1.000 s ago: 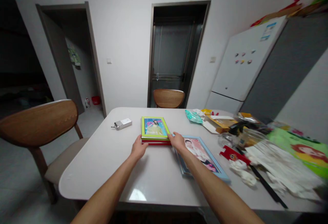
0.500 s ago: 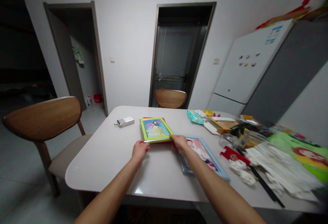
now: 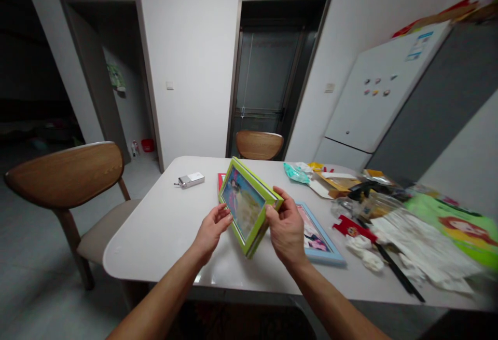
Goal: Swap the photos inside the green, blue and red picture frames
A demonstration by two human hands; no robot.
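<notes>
A lime-green photo frame [image 3: 254, 239] is raised off the table and tilted, with a picture of a figure in a pale dress behind its glossy front. My right hand [image 3: 287, 228] is closed on its right edge, thumb in front and fingers behind. At the left edge, my left hand [image 3: 210, 233] has its fingertips and thumb apart; they overlap the edge, and whether they touch it I cannot tell. Behind the raised frame, part of a red frame [image 3: 220, 180] shows on the table. A light-blue photo frame [image 3: 327, 257] lies flat beyond my right hand, partly covered by it.
On the white table [image 3: 155, 236], a small silver-and-white device [image 3: 190, 180] lies at the left. Clutter fills the right side: a teal packet [image 3: 295, 173], crumpled tissue [image 3: 365, 254], a white cloth [image 3: 424, 249] and a green printed bag [image 3: 459, 226]. Wooden chairs [image 3: 66, 174] stand around.
The green frame has been lifted and turned from lying nearly flat to steeply tilted. My right hand now grips its right edge higher up, and the left fingers have loosened at the left edge.
</notes>
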